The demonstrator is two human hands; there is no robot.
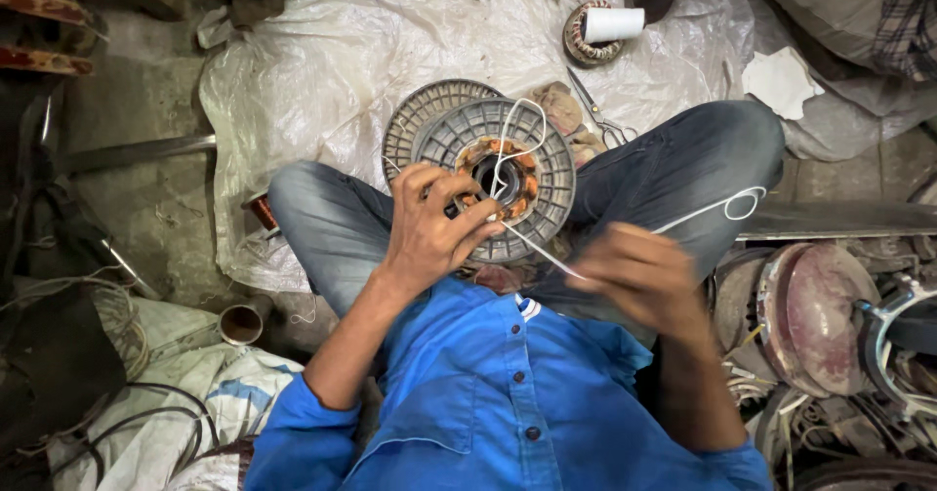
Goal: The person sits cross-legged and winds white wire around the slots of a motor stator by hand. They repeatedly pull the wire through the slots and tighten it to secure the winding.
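Left hand (429, 232) sits on the front of the round grey ribbed motor housing (498, 179) resting in my lap – fingers curled against the orange-brown copper winding (503, 154) at its centre, thumb and fingertips pressing at the edge of the core hole. Whether they pinch the cord there, can't tell. Right hand (649, 276) is blurred, down by my right knee; fingers look bunched around the white cord (547, 247), pinching it, but the blur hides the exact grip. That cord runs taut from my right hand up to the winding, loops above the housing's top edge & comes back into the core. A second loop of white cord (737, 203) lies over my right thigh.

Housing leans against my crossed legs, w/ a second ribbed disc (420, 120) just behind it to the left. Beyond, on the plastic sheet (332, 61) spread over the floor – scissors (600, 115) near my right knee, a spool of white thread (613, 24) lying on another wound stator (584, 47). Small copper wire reel (262, 210) beside my left knee. Rusty fan parts (820, 315) piled at my right.
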